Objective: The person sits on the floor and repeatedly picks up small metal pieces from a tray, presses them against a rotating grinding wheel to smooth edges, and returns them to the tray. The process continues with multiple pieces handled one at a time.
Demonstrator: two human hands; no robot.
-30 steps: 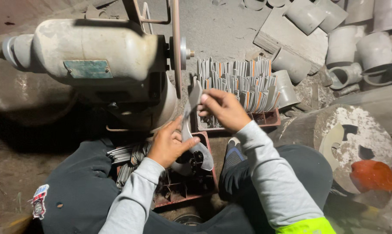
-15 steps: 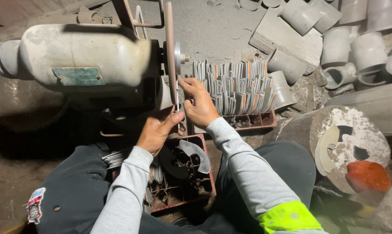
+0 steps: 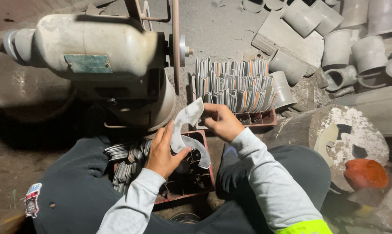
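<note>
the left hand (image 3: 161, 151) and right hand (image 3: 222, 121) both clamped a curved grey metal blade blank (image 3: 185, 125), held over the red crate (image 3: 207, 173) between the knees. just beyond, the thin grinding wheel (image 3: 176, 47) on the bench grinder (image 3: 96, 52) stood close; a slip there could likely catch fingers. farther off stood racked blanks (image 3: 235, 84).

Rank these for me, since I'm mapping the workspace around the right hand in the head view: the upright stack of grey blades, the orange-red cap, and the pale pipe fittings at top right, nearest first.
From the right hand:
1. Upright stack of grey blades, just above it in the red crate.
2. Orange-red cap, off to the lower right by the round block.
3. Pale pipe fittings, far up at the top right.
</note>
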